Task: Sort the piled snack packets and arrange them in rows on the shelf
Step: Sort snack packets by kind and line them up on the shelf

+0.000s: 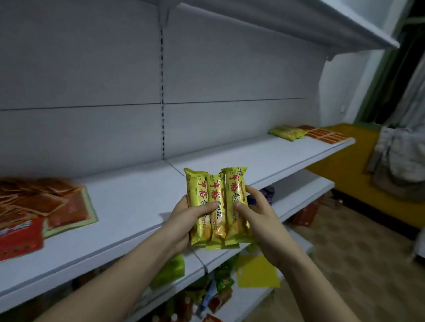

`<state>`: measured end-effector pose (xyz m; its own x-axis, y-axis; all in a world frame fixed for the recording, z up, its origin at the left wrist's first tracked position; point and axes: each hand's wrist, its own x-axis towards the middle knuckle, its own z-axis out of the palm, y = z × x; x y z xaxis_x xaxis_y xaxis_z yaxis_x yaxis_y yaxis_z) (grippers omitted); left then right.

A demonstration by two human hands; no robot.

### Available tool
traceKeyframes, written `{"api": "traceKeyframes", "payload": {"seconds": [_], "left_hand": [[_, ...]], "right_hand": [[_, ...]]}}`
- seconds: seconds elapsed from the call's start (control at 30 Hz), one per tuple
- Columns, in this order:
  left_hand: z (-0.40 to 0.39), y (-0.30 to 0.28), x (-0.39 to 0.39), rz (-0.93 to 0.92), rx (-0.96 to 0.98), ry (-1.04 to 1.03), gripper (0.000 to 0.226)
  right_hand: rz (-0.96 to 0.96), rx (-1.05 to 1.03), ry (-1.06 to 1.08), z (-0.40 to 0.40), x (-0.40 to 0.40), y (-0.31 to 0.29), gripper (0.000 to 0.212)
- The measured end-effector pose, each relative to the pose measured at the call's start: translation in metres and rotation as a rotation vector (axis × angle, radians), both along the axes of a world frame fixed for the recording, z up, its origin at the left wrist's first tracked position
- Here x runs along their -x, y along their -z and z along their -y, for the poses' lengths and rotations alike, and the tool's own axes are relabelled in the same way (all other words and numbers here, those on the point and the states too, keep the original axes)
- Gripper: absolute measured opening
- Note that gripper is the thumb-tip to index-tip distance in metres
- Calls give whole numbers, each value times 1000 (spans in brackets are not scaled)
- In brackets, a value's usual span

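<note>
Snack packets, three long glossy yellow foil ones with red lettering (pixel 216 207), are held side by side as a flat fan above the front edge of the white metal middle shelf (pixel 135 205). The left hand (pixel 184 222) grips them from the left, thumb laid across the front of the leftmost packet and the remaining fingers tucked behind. The right hand (pixel 258 216) pinches the rightmost packet, thumb on the face and fingers curled round its edge.

To do this step well, the person should probably square the three bottoms level before setting them down, keep the printed faces up, and lay them on a bare stretch of shelf, well apart from the loose heap of flat red-orange packets (pixel 23 200) at the left and the sorted yellow-green packets (pixel 287 132) and orange packets (pixel 322 135) at the far right. Releasing both hands together would likely stop the slippery foil sliding out of line.

Each packet's long axis runs from the person toward the shelf's back panel, top seams pointing away and slightly right, lower ends nearest the wrists.
</note>
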<state>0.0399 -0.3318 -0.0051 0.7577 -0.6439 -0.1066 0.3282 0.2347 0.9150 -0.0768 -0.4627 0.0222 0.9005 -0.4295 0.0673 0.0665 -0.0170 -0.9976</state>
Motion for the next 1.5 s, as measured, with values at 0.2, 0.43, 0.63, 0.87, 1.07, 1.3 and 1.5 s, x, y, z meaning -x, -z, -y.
{"api": "traceKeyframes", "payload": {"seconds": [0.2,0.43,0.63,0.87,1.07,1.3,1.5], "left_hand": [[96,10,-5,-64,-4,-1,51],[235,38,-39,-82,-7,24,46],[376,42,-72,-63,30,147,29],[543,33,-92,-16,16,276,32],[671,40,-101,47,-31,272,59],[796,36,-87,37,-73,129,48],[829,25,-109,33,-97,-118,36]], "right_hand": [[25,-57,36,91,12,13,34],[13,-57,113,227,-14,43,43],[2,-142,193,358,-45,49,42],[12,-178,298,513,-68,32,30],[30,-151,301,635,-70,38,35],[-29,-86,140,782,-76,36,37],[-204,31,-100,850,-129,17,36]]}}
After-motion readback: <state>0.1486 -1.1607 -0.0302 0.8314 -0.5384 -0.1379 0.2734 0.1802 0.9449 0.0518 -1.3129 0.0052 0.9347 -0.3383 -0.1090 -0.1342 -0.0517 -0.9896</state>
